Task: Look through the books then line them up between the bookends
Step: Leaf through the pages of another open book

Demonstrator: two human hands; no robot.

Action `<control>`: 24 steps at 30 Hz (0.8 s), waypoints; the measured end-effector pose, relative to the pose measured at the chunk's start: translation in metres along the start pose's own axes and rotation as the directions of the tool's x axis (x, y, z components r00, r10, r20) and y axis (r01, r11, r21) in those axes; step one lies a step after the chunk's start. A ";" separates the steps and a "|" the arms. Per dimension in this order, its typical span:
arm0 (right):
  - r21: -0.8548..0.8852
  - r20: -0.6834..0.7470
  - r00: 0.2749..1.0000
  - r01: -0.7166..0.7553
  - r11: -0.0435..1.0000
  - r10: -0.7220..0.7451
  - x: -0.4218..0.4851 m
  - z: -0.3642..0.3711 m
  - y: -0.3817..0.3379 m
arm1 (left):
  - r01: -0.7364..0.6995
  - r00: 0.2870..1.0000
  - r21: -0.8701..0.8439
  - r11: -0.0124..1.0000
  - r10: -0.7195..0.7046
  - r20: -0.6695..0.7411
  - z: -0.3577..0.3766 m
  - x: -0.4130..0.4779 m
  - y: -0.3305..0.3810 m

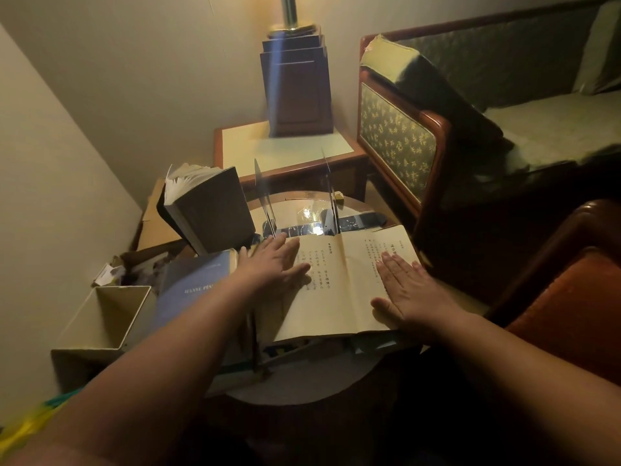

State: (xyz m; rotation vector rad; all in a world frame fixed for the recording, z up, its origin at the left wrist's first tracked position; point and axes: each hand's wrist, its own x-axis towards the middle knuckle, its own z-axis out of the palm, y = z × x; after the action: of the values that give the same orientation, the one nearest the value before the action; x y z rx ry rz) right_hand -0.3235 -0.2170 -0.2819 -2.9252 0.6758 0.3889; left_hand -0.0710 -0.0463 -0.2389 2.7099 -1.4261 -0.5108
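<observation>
Dim, cluttered desk; open book pinned by flat left hand, right hand, gripping nothing; thin, floppy, yellowed pages probably tear easily; best closed, lifted by spine.

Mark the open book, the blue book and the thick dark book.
open book point(339, 284), head view, left page near the gutter
blue book point(191, 284), head view, front cover
thick dark book point(218, 210), head view, dark cover

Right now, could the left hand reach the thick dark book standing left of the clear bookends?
Probably yes. The left hand lies flat on the open book, and the thick dark book stands just beyond it, with nothing between.
</observation>
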 end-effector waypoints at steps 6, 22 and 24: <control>0.000 0.001 1.000 0.000 1.000 0.000 0.001 -0.001 0.000 | 0.023 1.000 -0.084 0.996 -0.024 -0.016 -0.016 0.008 0.003; 0.028 0.014 0.996 0.083 0.996 -0.084 -0.004 -0.014 -0.001 | 0.084 0.995 -0.635 0.768 -0.097 0.014 -0.061 0.005 -0.010; 0.049 0.028 0.996 0.083 0.995 -0.084 -0.003 -0.016 -0.001 | 0.119 0.992 -0.712 0.692 -0.119 0.050 -0.067 -0.002 -0.008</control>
State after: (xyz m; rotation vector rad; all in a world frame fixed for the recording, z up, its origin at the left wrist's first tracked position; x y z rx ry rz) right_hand -0.3219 -0.2181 -0.2654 -2.8846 0.5490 0.4010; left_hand -0.0455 -0.0480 -0.1766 2.1443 -0.7853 -0.8576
